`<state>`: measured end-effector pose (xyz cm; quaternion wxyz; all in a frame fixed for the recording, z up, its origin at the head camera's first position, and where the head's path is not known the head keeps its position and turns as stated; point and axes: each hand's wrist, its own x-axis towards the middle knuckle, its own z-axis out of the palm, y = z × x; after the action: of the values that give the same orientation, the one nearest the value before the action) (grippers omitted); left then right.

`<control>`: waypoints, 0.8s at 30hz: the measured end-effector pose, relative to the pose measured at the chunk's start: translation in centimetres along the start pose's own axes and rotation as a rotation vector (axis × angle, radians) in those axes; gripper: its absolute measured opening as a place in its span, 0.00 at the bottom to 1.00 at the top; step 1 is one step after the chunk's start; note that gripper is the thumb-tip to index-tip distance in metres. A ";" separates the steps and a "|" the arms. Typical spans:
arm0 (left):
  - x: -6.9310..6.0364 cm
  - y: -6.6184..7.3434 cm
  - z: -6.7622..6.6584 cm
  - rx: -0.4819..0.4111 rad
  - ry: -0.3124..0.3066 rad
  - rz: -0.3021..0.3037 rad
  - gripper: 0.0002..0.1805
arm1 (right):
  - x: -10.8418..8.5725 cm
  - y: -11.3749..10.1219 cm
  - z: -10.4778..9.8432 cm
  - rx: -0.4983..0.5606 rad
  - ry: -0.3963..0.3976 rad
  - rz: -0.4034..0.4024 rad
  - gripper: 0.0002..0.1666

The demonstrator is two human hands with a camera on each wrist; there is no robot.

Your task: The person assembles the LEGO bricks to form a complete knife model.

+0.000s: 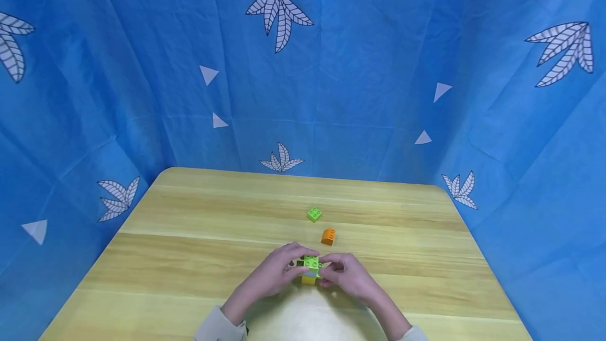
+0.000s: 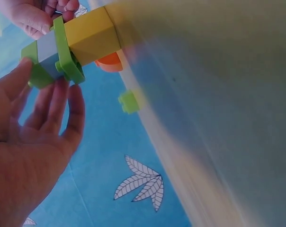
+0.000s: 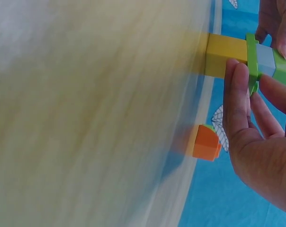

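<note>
A stack of toy building blocks stands upright on the table between both hands. Its base is a yellow block point(image 3: 223, 54); above come a wider green piece point(image 2: 61, 42), a light blue-grey block point(image 2: 47, 49) and a green studded block point(image 1: 311, 262) on top. From the left side, my left hand point(image 1: 276, 271) pinches the top green block between thumb and fingers. My right hand point(image 1: 349, 277) holds the stack's right side, its fingers curled at the wider green piece and the blue-grey block. Part of the right fingertips' contact is hidden.
Beyond the stack an orange block point(image 1: 328, 237) with a curved side lies on the wooden table point(image 1: 213, 214). A small green studded block point(image 1: 314, 214) sits farther back. Blue patterned cloth point(image 1: 355, 67) hangs around the table's back and sides.
</note>
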<state>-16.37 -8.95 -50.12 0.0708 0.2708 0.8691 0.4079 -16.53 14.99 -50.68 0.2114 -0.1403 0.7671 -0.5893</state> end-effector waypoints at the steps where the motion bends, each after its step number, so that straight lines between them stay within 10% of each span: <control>1: 0.0 0.0 0.0 0.000 -0.001 0.001 0.22 | 0.0 0.0 0.0 -0.001 0.000 0.001 0.27; 24: 0.0 0.1 0.2 -0.016 0.016 -0.023 0.22 | 0.3 0.2 -0.1 0.032 -0.010 0.010 0.27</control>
<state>-16.23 -8.79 -50.17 0.0707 0.2571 0.8694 0.4160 -16.79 14.99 -50.94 0.2204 -0.1361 0.7572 -0.5995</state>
